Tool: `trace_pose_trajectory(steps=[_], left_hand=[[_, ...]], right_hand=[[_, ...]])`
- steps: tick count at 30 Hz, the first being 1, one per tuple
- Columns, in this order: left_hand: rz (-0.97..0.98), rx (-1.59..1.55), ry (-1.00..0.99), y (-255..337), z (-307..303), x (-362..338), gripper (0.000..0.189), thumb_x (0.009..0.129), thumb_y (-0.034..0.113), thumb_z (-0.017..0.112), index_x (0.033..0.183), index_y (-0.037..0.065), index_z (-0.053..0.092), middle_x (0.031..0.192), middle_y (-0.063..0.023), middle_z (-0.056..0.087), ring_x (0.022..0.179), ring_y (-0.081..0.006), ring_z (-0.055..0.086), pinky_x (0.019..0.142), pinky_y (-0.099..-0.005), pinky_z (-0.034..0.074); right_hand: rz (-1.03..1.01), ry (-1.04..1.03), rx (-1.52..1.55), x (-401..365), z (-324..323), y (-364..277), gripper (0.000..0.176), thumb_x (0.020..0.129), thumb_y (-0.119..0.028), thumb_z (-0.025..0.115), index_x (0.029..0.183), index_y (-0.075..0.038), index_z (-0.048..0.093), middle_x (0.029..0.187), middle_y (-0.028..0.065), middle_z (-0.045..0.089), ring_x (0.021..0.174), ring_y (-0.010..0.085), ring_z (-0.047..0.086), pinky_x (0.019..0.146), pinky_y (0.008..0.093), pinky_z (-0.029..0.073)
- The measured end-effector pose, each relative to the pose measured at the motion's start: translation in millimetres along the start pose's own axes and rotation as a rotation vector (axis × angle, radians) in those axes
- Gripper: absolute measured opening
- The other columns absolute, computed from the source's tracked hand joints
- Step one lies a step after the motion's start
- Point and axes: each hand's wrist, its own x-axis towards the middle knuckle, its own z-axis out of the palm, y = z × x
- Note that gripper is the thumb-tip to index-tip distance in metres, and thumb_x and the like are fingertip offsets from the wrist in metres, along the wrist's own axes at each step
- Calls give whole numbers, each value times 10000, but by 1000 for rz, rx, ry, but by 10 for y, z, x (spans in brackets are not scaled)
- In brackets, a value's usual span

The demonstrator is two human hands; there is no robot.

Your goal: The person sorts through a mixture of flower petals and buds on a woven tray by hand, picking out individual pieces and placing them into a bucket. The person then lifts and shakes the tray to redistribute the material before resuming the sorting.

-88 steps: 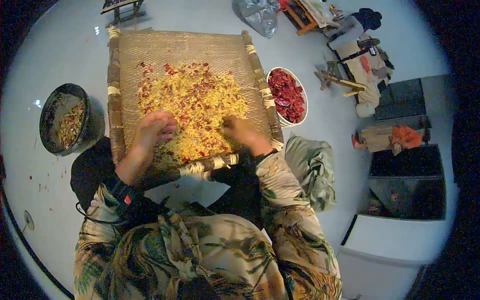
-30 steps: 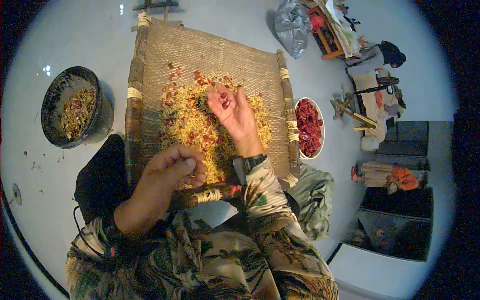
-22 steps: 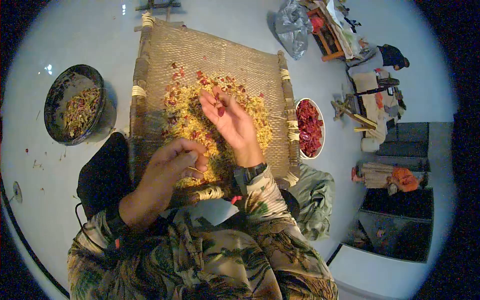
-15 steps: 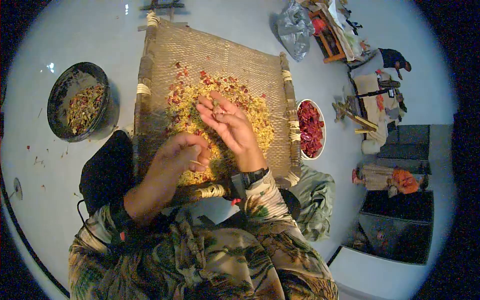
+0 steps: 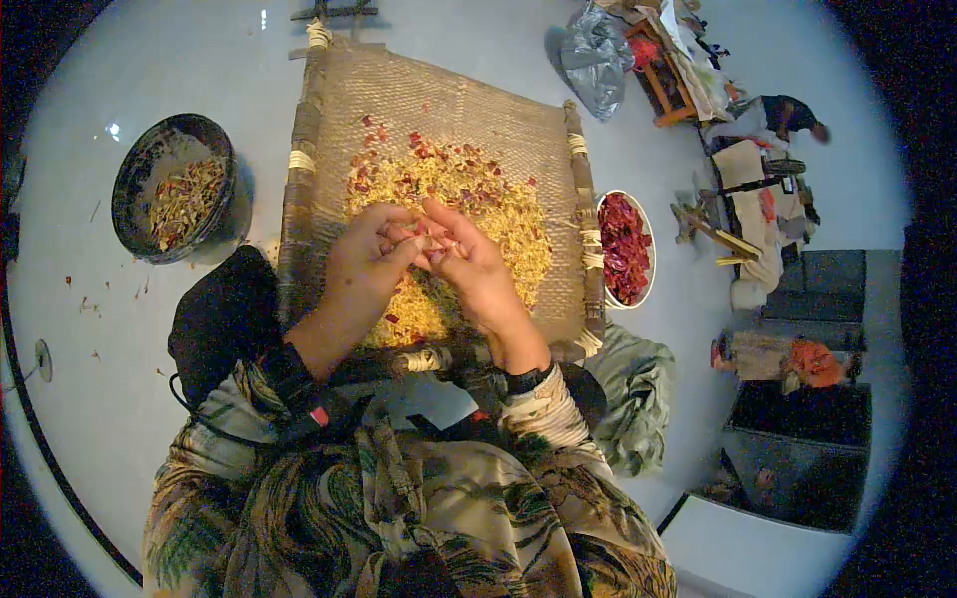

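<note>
A woven frame (image 5: 449,100) with wooden sides carries a spread of yellow bits (image 5: 518,234) mixed with dark red pieces. Over the yellow bits my left hand (image 5: 374,254) and my right hand (image 5: 477,269) meet, fingertips touching. Both hands have bent fingers, pinched round something small and pinkish that I cannot make out. To the right of the frame stands a white bowl (image 5: 653,259) of dark red petals (image 5: 623,249). A black tub (image 5: 125,204) with dry stems and scraps (image 5: 186,202) is at the left.
A grey plastic bag (image 5: 595,62) lies at the upper right, near a wooden stool (image 5: 663,85). Crumpled green cloth (image 5: 633,399) is beside the frame's lower right. Two people (image 5: 788,118) (image 5: 783,361) are farther off at the right. Scraps dot the floor at left.
My left hand has moved up to my right hand, and their fingertips now meet. The right hand's fingers, spread before, have curled inward. The whole view has shifted slightly.
</note>
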Motion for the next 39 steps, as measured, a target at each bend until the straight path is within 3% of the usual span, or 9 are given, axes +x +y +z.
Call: trace_pose_trajectory(steps=[6,9,12,16,19,23,29,32,39], left_hand=[[31,185,-18,-57,-32,-9,138,838,74,558,947,2,512,805,-76,599,706,-143,591,583,-244,477],[40,233,90,-300,-133,86,133,819,127,599,870,19,540,727,-43,569,623,-114,549,527,-233,436],[-151,90,175,-282,-220,110,150,801,173,629,800,41,557,671,-9,532,557,-95,498,489,-229,393],[-270,-31,256,30,-171,8,168,796,207,636,776,57,564,666,9,526,562,-85,488,516,-229,390],[-276,-41,229,72,-180,-51,164,801,207,630,790,57,564,675,9,532,593,-80,496,552,-230,399],[-357,-103,191,206,-136,-66,154,813,201,619,820,55,571,706,0,551,638,-80,511,584,-229,409],[-418,-163,136,297,-106,-126,167,837,193,600,891,39,566,765,-13,574,674,-87,527,613,-238,439],[-464,-206,135,415,-92,-162,166,843,186,594,904,36,560,765,-19,572,689,-92,535,615,-238,444],[-512,-273,66,582,-174,-225,161,847,174,590,911,31,552,780,-23,573,676,-96,538,612,-236,442]], right_hand=[[-73,-53,19,-158,-9,9,570,832,54,449,1372,-49,298,1249,160,487,1076,218,537,897,311,457],[99,-83,121,-69,-233,-14,606,806,76,421,1381,-43,275,1348,190,385,1166,276,481,957,374,420],[-341,60,-1309,144,-710,372,595,795,75,439,1362,-51,306,1348,196,374,1099,281,532,884,376,475],[24,216,-360,383,-810,267,457,809,49,483,1259,19,410,1229,182,480,961,256,594,748,331,534],[107,242,-244,710,-933,240,375,835,21,488,1207,46,446,1158,161,520,927,246,600,760,332,534],[105,189,-217,1285,-1033,249,251,845,-30,523,1085,40,535,932,109,606,799,196,607,630,287,503],[43,355,-998,2117,-1090,546,188,763,-192,664,750,-5,651,655,85,630,639,170,597,571,320,463],[100,306,-1309,2191,-957,608,240,720,-247,698,729,-11,654,660,88,642,606,171,584,600,339,469],[-118,373,-1073,2464,-1296,912,201,725,-226,687,760,-30,658,686,124,638,619,224,596,604,352,462]])
